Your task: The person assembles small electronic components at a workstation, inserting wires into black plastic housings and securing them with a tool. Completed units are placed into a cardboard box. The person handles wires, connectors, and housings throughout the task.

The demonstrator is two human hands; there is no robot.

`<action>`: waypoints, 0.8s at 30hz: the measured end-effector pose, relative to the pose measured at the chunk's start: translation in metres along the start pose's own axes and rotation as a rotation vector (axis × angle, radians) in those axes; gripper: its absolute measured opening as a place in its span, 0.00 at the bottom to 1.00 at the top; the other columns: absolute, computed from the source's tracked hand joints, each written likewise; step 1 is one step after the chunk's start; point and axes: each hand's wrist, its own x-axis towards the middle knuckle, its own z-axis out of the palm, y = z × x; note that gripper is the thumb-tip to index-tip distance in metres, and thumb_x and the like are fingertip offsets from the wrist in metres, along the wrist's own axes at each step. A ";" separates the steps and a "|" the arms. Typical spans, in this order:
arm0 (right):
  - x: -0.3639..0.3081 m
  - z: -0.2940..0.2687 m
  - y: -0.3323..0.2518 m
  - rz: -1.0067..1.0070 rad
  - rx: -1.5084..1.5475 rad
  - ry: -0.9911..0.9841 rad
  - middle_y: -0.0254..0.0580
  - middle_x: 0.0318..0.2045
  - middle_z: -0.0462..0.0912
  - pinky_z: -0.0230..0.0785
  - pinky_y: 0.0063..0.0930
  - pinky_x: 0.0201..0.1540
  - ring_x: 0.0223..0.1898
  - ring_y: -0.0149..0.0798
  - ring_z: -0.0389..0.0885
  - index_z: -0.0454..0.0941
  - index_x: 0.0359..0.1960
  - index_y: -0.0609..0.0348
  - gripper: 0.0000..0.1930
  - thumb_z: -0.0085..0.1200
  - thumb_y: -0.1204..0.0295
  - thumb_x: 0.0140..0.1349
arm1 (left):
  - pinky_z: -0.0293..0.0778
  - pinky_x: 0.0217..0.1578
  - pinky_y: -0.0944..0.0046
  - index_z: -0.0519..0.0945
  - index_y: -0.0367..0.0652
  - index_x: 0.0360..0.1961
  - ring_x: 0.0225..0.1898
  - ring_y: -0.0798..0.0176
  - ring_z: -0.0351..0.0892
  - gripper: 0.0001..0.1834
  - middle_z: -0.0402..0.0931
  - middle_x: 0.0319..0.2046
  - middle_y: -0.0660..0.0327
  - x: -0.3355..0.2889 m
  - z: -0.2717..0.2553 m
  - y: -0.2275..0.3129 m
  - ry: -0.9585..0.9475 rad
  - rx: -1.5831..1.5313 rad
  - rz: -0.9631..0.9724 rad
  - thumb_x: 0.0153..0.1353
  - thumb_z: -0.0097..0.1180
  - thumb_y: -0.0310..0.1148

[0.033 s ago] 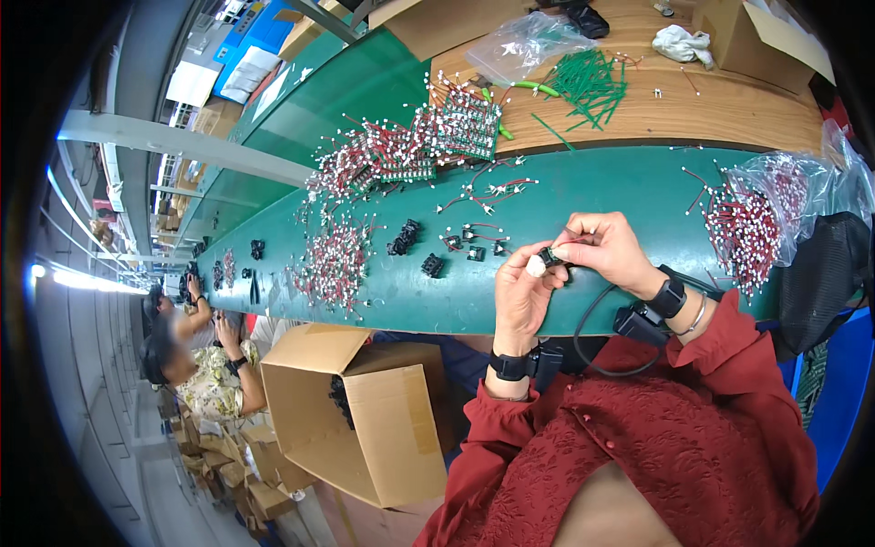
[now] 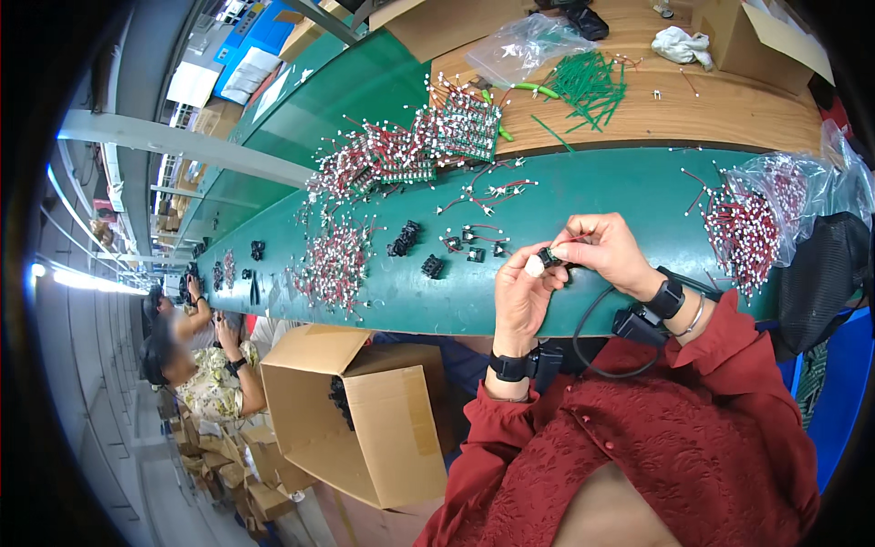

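Green table (image 2: 620, 182) is littered with red wire leads (image 2: 333, 264); small black part (image 2: 548, 257) is held by left hand (image 2: 521, 299) and right hand (image 2: 609, 252), each grip pinched narrow.

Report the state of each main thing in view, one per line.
Left hand: closed on a small black part
Right hand: closed on the same part
Small black part: held in both hands
Lower cardboard box: open
Upper-right cardboard box: flap open
Green strips: loose, mostly heaped
Clear bag beside the strips: crumpled
Red-and-white wires at right: heaped, tangled
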 end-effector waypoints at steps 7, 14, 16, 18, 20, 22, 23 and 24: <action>0.003 -0.004 0.002 0.213 0.346 0.031 0.34 0.25 0.78 0.58 0.13 0.21 0.19 0.19 0.67 0.79 0.33 0.65 0.05 0.56 0.74 0.60 | 0.81 0.36 0.64 0.72 0.35 0.47 0.38 0.56 0.79 0.13 0.77 0.38 0.52 0.001 0.007 0.004 0.041 -0.054 -0.079 0.62 0.50 0.29; -0.001 0.001 0.001 -0.471 -0.684 0.059 0.35 0.24 0.76 0.65 0.20 0.23 0.22 0.26 0.75 0.79 0.32 0.63 0.04 0.59 0.79 0.54 | 0.81 0.29 0.65 0.73 0.38 0.44 0.35 0.61 0.79 0.09 0.76 0.37 0.55 -0.001 0.004 0.001 0.056 -0.058 0.003 0.64 0.51 0.28; -0.002 0.003 0.001 -0.561 -0.734 0.052 0.36 0.25 0.77 0.67 0.24 0.22 0.22 0.32 0.78 0.80 0.31 0.59 0.06 0.59 0.79 0.49 | 0.80 0.30 0.66 0.73 0.37 0.44 0.33 0.63 0.79 0.09 0.77 0.36 0.57 -0.002 0.006 -0.001 0.105 0.039 0.031 0.63 0.51 0.24; -0.003 0.002 -0.001 -0.642 -0.885 0.030 0.36 0.25 0.77 0.68 0.25 0.22 0.22 0.34 0.78 0.80 0.31 0.58 0.07 0.59 0.78 0.48 | 0.80 0.30 0.66 0.72 0.37 0.45 0.32 0.64 0.79 0.09 0.77 0.36 0.57 -0.002 0.008 -0.001 0.135 0.097 0.052 0.62 0.51 0.23; -0.003 0.004 -0.002 -0.678 -0.925 0.024 0.34 0.25 0.77 0.68 0.27 0.22 0.21 0.36 0.77 0.81 0.31 0.57 0.07 0.59 0.76 0.47 | 0.80 0.30 0.66 0.73 0.37 0.44 0.32 0.65 0.79 0.09 0.77 0.35 0.58 -0.003 0.012 -0.001 0.182 0.090 0.049 0.62 0.50 0.22; -0.003 0.006 -0.005 -0.707 -0.940 0.012 0.34 0.25 0.77 0.68 0.27 0.21 0.21 0.36 0.77 0.81 0.32 0.57 0.08 0.59 0.77 0.47 | 0.80 0.29 0.67 0.73 0.36 0.43 0.31 0.65 0.79 0.08 0.77 0.34 0.58 -0.002 0.015 0.000 0.228 0.105 0.067 0.62 0.50 0.21; -0.003 0.007 -0.007 -0.658 -0.925 -0.018 0.35 0.25 0.77 0.68 0.27 0.22 0.21 0.36 0.77 0.81 0.32 0.57 0.08 0.59 0.77 0.49 | 0.80 0.29 0.67 0.74 0.36 0.42 0.30 0.65 0.79 0.08 0.77 0.33 0.58 -0.002 0.015 0.002 0.253 0.128 0.085 0.62 0.50 0.21; -0.004 0.007 -0.010 -0.625 -0.894 -0.041 0.35 0.25 0.77 0.68 0.28 0.23 0.22 0.37 0.77 0.81 0.33 0.57 0.08 0.58 0.76 0.50 | 0.80 0.29 0.67 0.74 0.36 0.42 0.30 0.65 0.79 0.07 0.77 0.33 0.57 -0.001 0.014 0.005 0.269 0.147 0.106 0.62 0.49 0.21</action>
